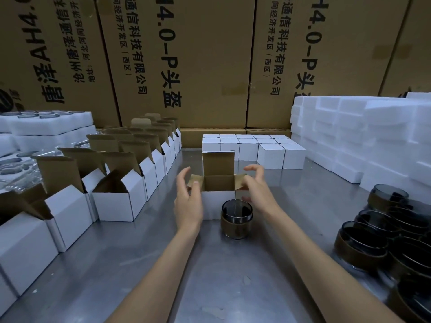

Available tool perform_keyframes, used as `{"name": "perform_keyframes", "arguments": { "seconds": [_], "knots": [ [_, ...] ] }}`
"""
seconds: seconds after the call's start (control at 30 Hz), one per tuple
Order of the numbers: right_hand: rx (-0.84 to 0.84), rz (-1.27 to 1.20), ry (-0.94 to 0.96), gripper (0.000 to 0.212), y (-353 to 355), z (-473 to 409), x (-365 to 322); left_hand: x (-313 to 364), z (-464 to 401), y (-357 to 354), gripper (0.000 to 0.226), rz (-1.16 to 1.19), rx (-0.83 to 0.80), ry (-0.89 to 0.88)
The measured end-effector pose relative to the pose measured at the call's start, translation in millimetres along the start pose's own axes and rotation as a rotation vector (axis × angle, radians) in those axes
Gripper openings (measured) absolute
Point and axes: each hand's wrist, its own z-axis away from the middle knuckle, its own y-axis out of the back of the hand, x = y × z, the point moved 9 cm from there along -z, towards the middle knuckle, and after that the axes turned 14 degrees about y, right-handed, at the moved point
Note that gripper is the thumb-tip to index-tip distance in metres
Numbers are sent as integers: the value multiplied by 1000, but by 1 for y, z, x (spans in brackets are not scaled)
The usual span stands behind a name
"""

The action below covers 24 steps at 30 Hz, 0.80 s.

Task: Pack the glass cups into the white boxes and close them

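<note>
An open white box (213,203) with a brown inside stands in the middle of the metal table (144,264), its lid flap upright and both side flaps spread out. My left hand (187,201) is at the left side flap, thumb resting on it, fingers apart. My right hand (257,187) touches the right side flap with curled, spread fingers. A dark glass cup (236,219) with a brown band stands upright on the table, directly in front of the box's right corner, between my wrists. Neither hand grips it.
Rows of open white boxes (121,197) line the left side. Closed white boxes (251,146) are stacked behind. White foam blocks (363,141) pile up at the right, foam trays (46,123) at far left. Several dark glass cups (382,229) crowd the right edge. Large cardboard cartons (210,54) wall the back.
</note>
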Motion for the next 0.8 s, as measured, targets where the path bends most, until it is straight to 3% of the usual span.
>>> {"name": "perform_keyframes", "arguments": {
  "seconds": [0.07, 0.2, 0.37, 0.47, 0.63, 0.8],
  "knots": [
    [-45, -5, 15, 27, -3, 1, -6, 1, 0, -2, 30, -26, -16, -12],
    [-102, 110, 65, 60, -2, 0, -13, -2, -1, -3, 27, 8, -42, 28],
    [-132, 445, 71, 44, 7, -7, -14, 1, 0, -6, 25, 26, -58, 3],
    [-137, 568, 29, 44, 9, -10, -13, 1, -1, -6, 23, 27, -62, -6],
    [-162, 582, 5, 41, 8, -12, -12, 2, 1, -7, 20, 28, -64, -28],
    [-289, 509, 62, 42, 3, -18, -20, 2, 0, -8, 17, 73, -100, -7]
  ]
}}
